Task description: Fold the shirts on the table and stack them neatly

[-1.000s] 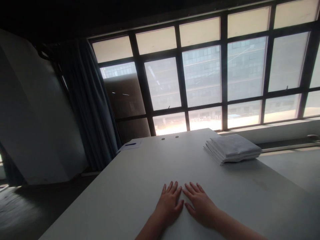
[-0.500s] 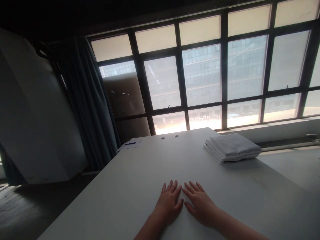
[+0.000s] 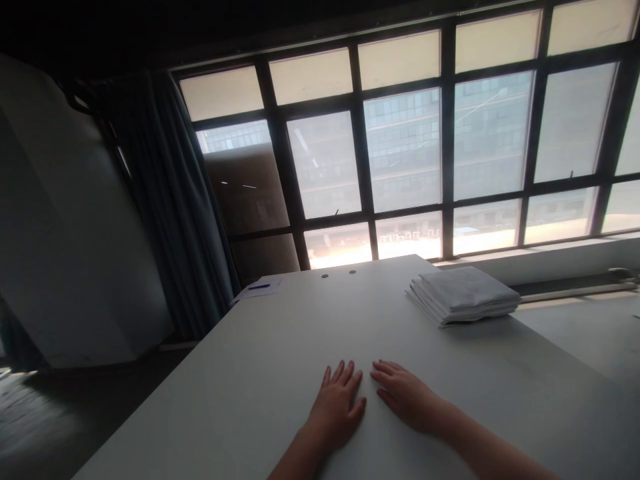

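Observation:
My left hand (image 3: pixel 338 408) lies flat on the white table (image 3: pixel 240 373), fingers spread and nothing in it. Just to its right, with a small gap between the two, is my right hand (image 3: pixel 407 395). Its fingers are stretched out towards the left and closer together, the thumb apart, and it holds nothing. Beyond my right hand, near the table's right edge, rests a stack of folded whitish-grey cloths (image 3: pixel 463 295). Neither hand touches the stack.
At the far left corner of the table lie sheets of paper (image 3: pixel 270 288) with a blue pen (image 3: pixel 259 287) on them. Two round holes are set near the far edge. A dark blue curtain (image 3: pixel 175 213) and a wide window (image 3: pixel 403 147) stand behind.
My right hand has shifted slightly to the right and turned, its fingers now closer together, widening the gap to my left hand. My left hand has stayed in place.

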### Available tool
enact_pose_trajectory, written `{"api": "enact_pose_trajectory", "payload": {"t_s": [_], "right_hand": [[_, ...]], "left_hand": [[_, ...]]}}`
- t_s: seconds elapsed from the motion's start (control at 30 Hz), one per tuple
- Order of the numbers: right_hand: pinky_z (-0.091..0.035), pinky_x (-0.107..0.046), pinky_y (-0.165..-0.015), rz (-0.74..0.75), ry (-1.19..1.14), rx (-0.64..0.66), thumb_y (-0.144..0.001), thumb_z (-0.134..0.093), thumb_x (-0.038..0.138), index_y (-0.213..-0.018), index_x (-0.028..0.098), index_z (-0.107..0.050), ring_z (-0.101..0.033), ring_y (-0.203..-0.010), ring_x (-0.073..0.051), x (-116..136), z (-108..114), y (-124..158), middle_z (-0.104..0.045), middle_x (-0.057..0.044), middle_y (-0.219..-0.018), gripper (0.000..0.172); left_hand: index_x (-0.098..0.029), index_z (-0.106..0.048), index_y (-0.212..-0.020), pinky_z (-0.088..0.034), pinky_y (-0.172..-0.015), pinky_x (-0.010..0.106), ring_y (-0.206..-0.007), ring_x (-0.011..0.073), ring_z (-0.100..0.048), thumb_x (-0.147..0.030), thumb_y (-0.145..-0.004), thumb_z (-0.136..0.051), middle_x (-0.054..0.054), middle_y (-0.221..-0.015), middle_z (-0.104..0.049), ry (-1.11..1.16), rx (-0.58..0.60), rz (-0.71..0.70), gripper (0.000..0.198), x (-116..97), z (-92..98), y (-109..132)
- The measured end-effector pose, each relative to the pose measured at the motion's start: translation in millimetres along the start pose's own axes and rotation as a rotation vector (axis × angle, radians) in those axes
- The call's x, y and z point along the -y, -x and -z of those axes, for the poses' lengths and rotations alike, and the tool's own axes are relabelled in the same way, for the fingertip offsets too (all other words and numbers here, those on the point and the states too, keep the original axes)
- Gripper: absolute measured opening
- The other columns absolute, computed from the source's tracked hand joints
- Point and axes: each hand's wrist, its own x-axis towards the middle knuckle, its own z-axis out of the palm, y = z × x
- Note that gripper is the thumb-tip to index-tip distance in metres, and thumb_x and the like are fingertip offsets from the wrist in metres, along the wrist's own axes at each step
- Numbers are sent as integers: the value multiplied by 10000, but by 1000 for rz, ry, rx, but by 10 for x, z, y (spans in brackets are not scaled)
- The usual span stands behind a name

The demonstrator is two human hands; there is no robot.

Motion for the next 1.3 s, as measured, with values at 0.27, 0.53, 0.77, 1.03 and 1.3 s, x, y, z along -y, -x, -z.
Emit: {"api": "enact_pose_trajectory", "payload": {"t_s": [0.27,0.53,0.77,1.03,1.3], "right_hand": [[-310,-492,-1126,-262,346,-228,-914,-383,99,-1101,171,-731,-472,-1335,-308,-950,382,-14,-609,-174,-1361,402],[-146,-511,-1185,-181,549,-378,-913,-347,48,-866,230,-759,-228,-1495,-268,-1765,694,20,-489,-100,-1518,453],[-167,-531,-1135,-156,644,-295,-946,-266,72,-903,108,-781,-344,-1421,-325,-2004,717,-44,-544,-227,-1435,518],[-319,-533,-1041,-176,650,-201,-870,-394,37,-921,153,-759,-533,-1197,-324,-1912,807,-63,-667,-210,-1228,386],[-351,-526,-991,-97,629,-118,-886,-392,59,-950,143,-761,-579,-1096,-333,-1063,650,-86,-687,-212,-1148,384]], "left_hand": [[-320,-382,-1539,-9,-1245,520,-1536,269,-147,-521,-954,-377,2,-1653,-244,44,-16,9,618,10,2,20],[-310,-402,-1530,6,-1245,516,-1537,277,-136,-547,-944,-356,-2,-1656,-241,58,-19,6,634,40,-28,2],[-313,-403,-1527,2,-1245,517,-1536,272,-142,-543,-943,-362,-2,-1654,-251,60,-25,5,629,51,-38,10],[-311,-434,-1506,-16,-1242,530,-1528,271,-175,-517,-932,-375,11,-1641,-293,51,-40,27,612,33,-38,-9],[-312,-472,-1474,-43,-1238,552,-1514,281,-223,-489,-933,-407,24,-1609,-363,49,-80,34,572,25,-53,-29]]}}
